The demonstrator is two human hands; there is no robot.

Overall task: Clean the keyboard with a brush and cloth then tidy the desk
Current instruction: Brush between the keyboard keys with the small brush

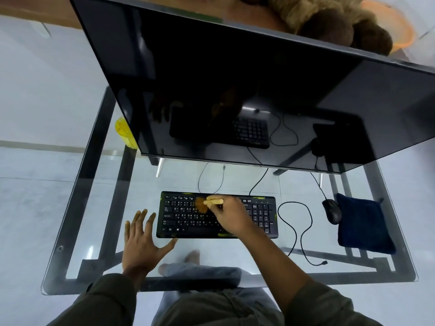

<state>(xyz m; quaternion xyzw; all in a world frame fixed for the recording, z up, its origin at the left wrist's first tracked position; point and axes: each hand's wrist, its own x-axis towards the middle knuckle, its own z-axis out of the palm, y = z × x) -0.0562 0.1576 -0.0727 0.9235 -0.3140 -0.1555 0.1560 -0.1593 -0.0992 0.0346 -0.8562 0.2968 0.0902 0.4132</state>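
Left hand (141, 241) is spread flat on the tabletop (259, 260) beside the keyboard (217, 215); brush (207, 203) is gripped by right hand (231, 216), handle lying along the upper-left key rows; cloth (363, 225) is left far right.

The only lettering in view is on the black keyboard (217, 216), whose keys carry white legends: single letters such as Q, W and E on the upper letter row and Z, X and C on the lower one can just be made out left of the hand, while the smaller markings beside them are too fine to read. A greenish mark on the keyboard's far right edge looks like a brand logo, but it is too blurred to read. The dark monitor (235, 78) and the mouse (332, 211) show no readable text.
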